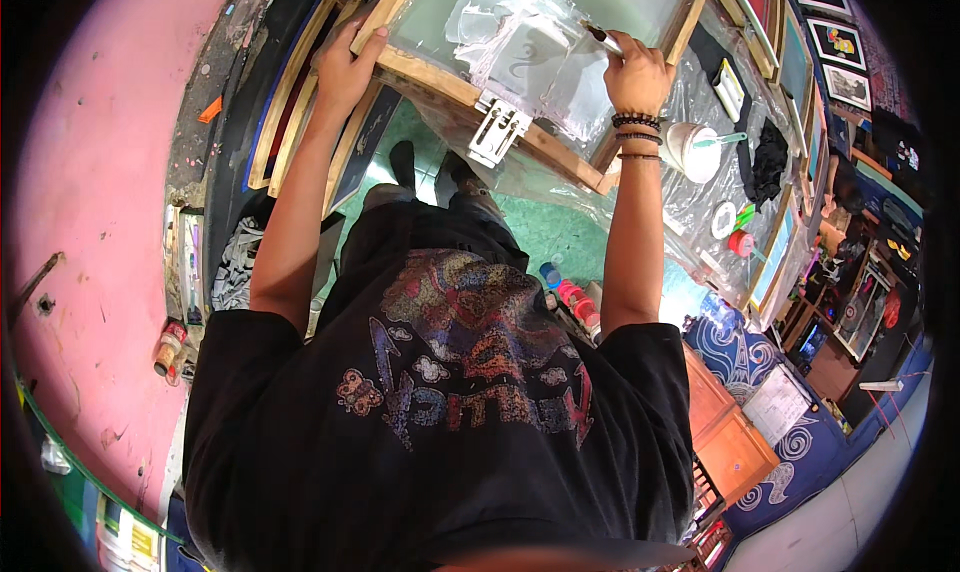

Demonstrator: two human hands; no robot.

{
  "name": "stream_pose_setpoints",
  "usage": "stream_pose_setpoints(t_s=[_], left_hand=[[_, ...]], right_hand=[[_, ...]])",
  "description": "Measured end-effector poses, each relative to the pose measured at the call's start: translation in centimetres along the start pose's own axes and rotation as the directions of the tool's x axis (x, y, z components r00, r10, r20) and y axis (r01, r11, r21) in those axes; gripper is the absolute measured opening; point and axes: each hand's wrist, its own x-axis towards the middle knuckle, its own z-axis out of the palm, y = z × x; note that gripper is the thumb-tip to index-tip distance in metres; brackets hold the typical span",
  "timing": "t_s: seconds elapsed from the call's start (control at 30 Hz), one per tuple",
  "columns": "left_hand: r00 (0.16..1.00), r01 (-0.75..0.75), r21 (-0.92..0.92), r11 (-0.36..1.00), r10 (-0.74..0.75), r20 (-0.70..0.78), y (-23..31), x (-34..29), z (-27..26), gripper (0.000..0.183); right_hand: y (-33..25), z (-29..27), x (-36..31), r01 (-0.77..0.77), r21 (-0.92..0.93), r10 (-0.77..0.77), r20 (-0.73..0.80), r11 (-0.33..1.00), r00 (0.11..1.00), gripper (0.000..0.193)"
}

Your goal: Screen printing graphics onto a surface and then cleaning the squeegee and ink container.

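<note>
A wood-framed printing screen (430,76) lies tilted across the top of the view, its pale mesh smeared with white paint (500,22) around a faint grey design. My left hand (345,72) grips the frame at its near left corner, thumb on the wood. Between the fingers of my right hand (640,77) is a paintbrush (602,38), its dark tip at the right edge of the white smear. A white metal clamp (498,129) sits at the frame's near side, between my hands. The right hand's far fingers are partly hidden.
Right of my forearm stands a white tub (692,152) with a pale green-handled tool across it, on a plastic-covered surface. A black cloth (769,162) and a red-lidded jar (740,243) lie farther right. More wooden frames (296,102) lean at the left by the pink wall.
</note>
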Motion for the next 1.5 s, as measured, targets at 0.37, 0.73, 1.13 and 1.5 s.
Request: stream_pose_setpoints(t_s=[0.37,0.73,1.13,1.5], left_hand=[[1.000,-0.003,0.080,0.997,0.005,-0.024,-2.2,0.5,0.1,0.055],[0.998,-0.009,0.047,0.999,0.011,-0.055,-0.6,-0.1,0.3,0.068],[0.998,0.054,0.075,0.996,-0.051,-0.039,1.4,-0.6,-0.1,0.072],[0.996,-0.033,0.053,0.998,0.038,-0.081,-1.6,-0.1,0.5,0.077]], right_hand=[[-0.1,1.7,-0.9,0.019,0.114,-0.021,0.024,0.993,0.999,0.035],[-0.1,0.7,-4.2,0.054,0.169,-0.060,0.031,0.984,0.998,0.042],[-1.1,-1.7,-7.4,0.037,0.219,-0.059,0.092,0.975,0.994,0.040],[-2.1,-4.7,-10.1,0.112,0.318,-0.168,0.152,0.941,0.974,0.034]])
